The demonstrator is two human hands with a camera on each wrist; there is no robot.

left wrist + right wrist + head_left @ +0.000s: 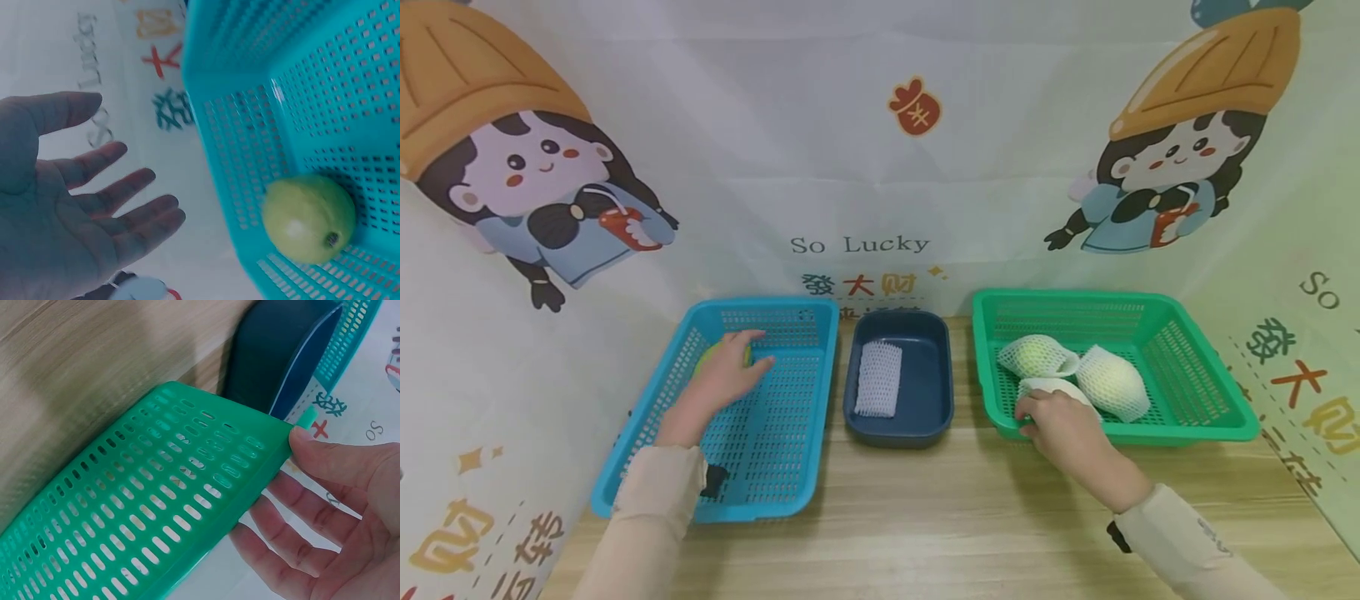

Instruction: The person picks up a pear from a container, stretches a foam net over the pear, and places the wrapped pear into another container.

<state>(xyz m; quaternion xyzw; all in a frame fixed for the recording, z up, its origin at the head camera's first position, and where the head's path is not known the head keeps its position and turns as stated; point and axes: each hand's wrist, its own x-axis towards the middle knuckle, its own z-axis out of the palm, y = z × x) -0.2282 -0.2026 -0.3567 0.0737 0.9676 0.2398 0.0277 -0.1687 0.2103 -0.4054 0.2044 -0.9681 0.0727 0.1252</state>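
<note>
In the head view my left hand [730, 371] hovers over the back left of the blue basket [826, 417], its fingers spread and holding nothing. Partly covered by it there is a round yellow-green fruit [309, 219]; the left wrist view shows the fruit whole, lying in the basket apart from the fingers. My right hand [1067, 429] grips the front left rim of the green basket [1195, 432], thumb at the rim and fingertips reaching inside. Behind this hand lies a foam-netted fruit [1052, 385], partly hidden. Two more netted fruits [1033, 357] [1112, 383] lie beyond it.
Between the baskets stands a dark blue bin [925, 383] with a flat white foam net sleeve [878, 379] in it. All three containers stand on a wood-grain table [895, 517]. A printed white cloth [737, 150] rises behind and at both sides.
</note>
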